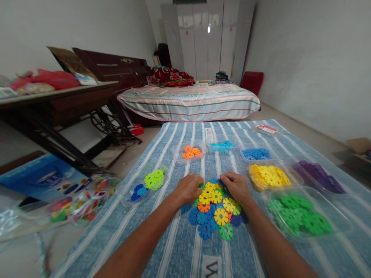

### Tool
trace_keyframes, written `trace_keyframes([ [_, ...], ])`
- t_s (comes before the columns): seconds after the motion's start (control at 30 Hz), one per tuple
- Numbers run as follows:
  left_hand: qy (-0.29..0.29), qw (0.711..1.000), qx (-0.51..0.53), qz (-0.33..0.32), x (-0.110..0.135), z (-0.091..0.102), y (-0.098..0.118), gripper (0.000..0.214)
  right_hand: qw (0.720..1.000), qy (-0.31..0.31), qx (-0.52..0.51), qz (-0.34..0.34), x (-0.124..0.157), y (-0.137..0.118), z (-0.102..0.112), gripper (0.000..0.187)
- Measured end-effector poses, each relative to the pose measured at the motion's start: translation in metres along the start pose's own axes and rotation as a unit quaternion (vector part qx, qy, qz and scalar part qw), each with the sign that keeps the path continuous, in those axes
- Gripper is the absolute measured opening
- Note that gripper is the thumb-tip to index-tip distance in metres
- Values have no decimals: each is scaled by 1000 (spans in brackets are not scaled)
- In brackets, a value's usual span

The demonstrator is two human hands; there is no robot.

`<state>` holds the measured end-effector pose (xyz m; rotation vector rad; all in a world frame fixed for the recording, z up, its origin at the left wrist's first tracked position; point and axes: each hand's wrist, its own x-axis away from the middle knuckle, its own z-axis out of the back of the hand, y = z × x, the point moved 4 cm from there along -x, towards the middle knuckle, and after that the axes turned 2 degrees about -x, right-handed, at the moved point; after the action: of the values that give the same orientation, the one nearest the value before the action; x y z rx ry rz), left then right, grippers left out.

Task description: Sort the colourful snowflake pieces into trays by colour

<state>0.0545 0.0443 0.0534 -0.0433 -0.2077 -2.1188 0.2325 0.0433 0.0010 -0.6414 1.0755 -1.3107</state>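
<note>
A mixed pile of notched plastic discs (207, 210), yellow, blue, orange and green, lies on the striped cloth between my two hands. At the pile's upper left, my left hand (189, 189) has its fingers curled against the discs; a bit of green shows by the fingertips. My right hand (237, 188) rests on the upper right edge, thumb and fingers drawn together beside dark blue discs. What either hand pinches is hidden. Clear trays around hold yellow discs (269, 175), green discs (300, 214), purple discs (317, 175), blue discs (256, 154) and orange discs (191, 152).
Light blue discs (222, 146) sit in a tray at the back. On the left, one tray holds lime green discs (154, 179) and dark blue discs (138, 193). A clear lidded box (266, 129) lies at the far right corner. Beyond stands a bed (191, 102).
</note>
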Motion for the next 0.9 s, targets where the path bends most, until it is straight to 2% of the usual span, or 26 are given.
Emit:
trace_keyframes([
  [0.17,13,1000,-12,-3,3,-3,-10,14,1000,-5,-9,-1,1,1,-1,32],
  [0.33,49,996,-39,70,2,-2,-19,16,1000,-3,-2,2,2,-2,0,31],
  [0.5,45,999,9,-18,4,-7,-6,15,1000,-6,7,6,2,-1,0,33],
  [0.57,35,999,15,-34,5,-10,-4,15,1000,-3,6,6,2,1,0,33],
  [0.67,26,999,10,-26,4,-13,-8,14,1000,-2,0,1,2,2,-1,32],
  [0.8,48,999,-23,1,2,-12,-15,18,1000,-1,1,-1,2,1,-1,32],
  [0.9,58,998,-35,5,2,-11,-12,19,1000,-1,6,0,2,-1,0,32],
])
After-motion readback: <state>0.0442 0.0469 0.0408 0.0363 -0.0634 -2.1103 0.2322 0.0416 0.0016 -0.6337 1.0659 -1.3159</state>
